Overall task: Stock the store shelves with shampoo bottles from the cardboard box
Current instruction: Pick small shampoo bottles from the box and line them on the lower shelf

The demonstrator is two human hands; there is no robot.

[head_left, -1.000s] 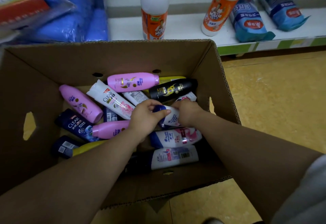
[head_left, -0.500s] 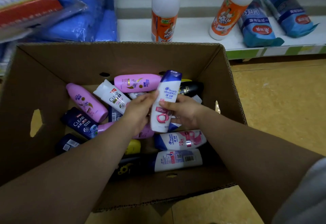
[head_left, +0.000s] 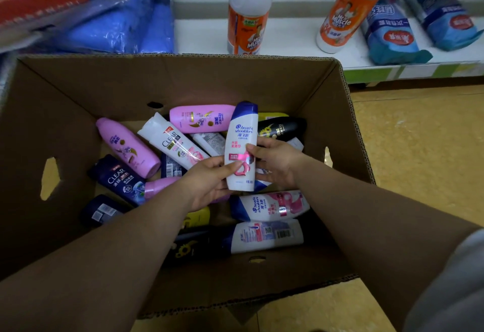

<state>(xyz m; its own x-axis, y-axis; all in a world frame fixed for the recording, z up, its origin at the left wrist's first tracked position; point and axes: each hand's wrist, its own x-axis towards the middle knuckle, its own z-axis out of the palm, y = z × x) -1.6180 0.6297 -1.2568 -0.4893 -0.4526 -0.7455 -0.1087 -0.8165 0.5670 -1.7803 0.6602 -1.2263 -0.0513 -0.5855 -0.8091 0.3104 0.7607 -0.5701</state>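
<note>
I'm looking at a shop: a low white shelf [head_left: 288,36] with a green-striped edge carries orange-labelled cleaner bottles [head_left: 247,22] and blue wrapped packs [head_left: 390,33]. Before it, a cardboard box [head_left: 183,80] of mixed-brand shampoo bottles [head_left: 267,236] stands on the floor [head_left: 419,148].

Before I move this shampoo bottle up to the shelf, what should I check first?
1. Grip: left hand and right hand both hold the Head & Shoulders bottle: ok.
2. Orientation: upright, blue cap up: ok.
3. Cap closed tight: cannot tell.
4. Landing spot: bare shelf beside the orange cleaner bottle: ok.
5. Straight path forward: the cardboard box far wall stands in the way, so lift over it: not ok.
</note>
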